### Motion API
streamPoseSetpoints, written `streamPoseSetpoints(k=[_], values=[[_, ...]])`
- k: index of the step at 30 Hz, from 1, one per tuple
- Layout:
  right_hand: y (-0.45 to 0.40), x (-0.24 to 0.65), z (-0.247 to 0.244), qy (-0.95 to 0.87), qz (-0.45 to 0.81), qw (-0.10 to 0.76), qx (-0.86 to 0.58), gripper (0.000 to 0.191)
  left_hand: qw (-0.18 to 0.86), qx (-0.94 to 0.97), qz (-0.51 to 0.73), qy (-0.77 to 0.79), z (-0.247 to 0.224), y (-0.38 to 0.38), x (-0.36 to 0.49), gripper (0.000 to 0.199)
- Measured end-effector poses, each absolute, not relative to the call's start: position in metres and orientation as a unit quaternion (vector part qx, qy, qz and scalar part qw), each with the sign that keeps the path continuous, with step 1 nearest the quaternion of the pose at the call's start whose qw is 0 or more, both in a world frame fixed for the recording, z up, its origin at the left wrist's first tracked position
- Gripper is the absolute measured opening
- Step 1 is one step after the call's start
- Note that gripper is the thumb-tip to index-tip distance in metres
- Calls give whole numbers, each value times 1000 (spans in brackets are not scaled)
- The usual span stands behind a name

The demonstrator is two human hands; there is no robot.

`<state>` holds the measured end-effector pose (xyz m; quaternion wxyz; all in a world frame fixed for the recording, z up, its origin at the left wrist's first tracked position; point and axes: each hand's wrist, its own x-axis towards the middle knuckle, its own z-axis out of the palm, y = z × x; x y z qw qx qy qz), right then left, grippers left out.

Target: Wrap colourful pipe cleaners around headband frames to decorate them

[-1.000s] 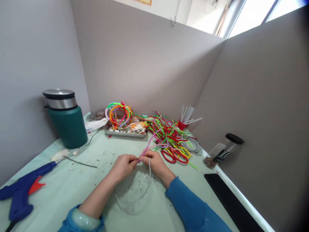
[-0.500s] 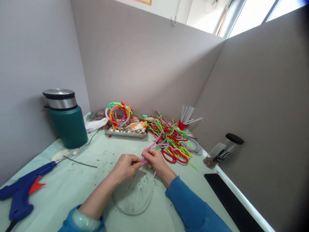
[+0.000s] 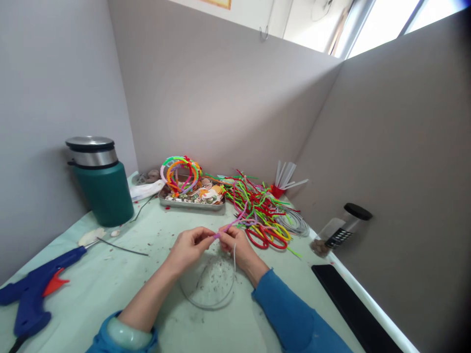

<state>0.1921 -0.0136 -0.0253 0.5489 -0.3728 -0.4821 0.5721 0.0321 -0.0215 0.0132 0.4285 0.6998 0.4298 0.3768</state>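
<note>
Both hands meet over the middle of the table. My left hand (image 3: 191, 245) pinches the near end of a purple pipe cleaner (image 3: 217, 236), where it seems wound round a thin grey wire hoop (image 3: 209, 307). Thumb and fingers of my right hand (image 3: 235, 240) are closed on the same pipe cleaner, whose long free part slants up and away to the right. Below the hands hangs the hoop, with one loose end upright beside my right hand. Fingertips hide just how pipe cleaner and wire meet.
Behind are a metal tray (image 3: 191, 203) with shells and colourful hoops, a pipe cleaner pile (image 3: 253, 196) and red-handled scissors (image 3: 267, 237). At left: green bottle (image 3: 105, 191), blue glue gun (image 3: 33, 289). At right: clear jar (image 3: 340, 230), black strip (image 3: 353, 304).
The wire hoop has risen and shifted slightly right, its loose end now higher. My left hand has moved up a little, and the purple wrapping between the fingertips looks more compact.
</note>
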Motion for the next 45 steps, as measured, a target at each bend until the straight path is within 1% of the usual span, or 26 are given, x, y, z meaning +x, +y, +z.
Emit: streamPoseSetpoints(k=[5, 11, 15, 22, 26, 29, 40, 45], values=[[-13, 192, -26, -490, 572, 539, -378, 22, 442, 678, 378, 449, 14, -20, 30, 31], [-16, 193, -23, -530, 560, 515, -375, 22, 410, 685, 382, 466, 10, -16, 28, 29], [-19, 192, -20, -546, 548, 507, -380, 19, 394, 687, 361, 492, 6, -14, 29, 31], [-19, 190, -18, -559, 537, 512, -370, 19, 419, 696, 352, 465, 2, -17, 33, 25], [-19, 191, -18, -548, 544, 517, -370, 18, 378, 708, 351, 482, 2, -19, 35, 32], [-19, 191, -19, -544, 553, 510, -371, 17, 347, 713, 342, 504, 2, -19, 35, 33], [-21, 191, -19, -561, 545, 495, -380, 18, 335, 728, 306, 514, 9, -22, 34, 30], [-19, 190, -22, -557, 548, 501, -373, 21, 369, 683, 359, 518, 5, -15, 31, 33]])
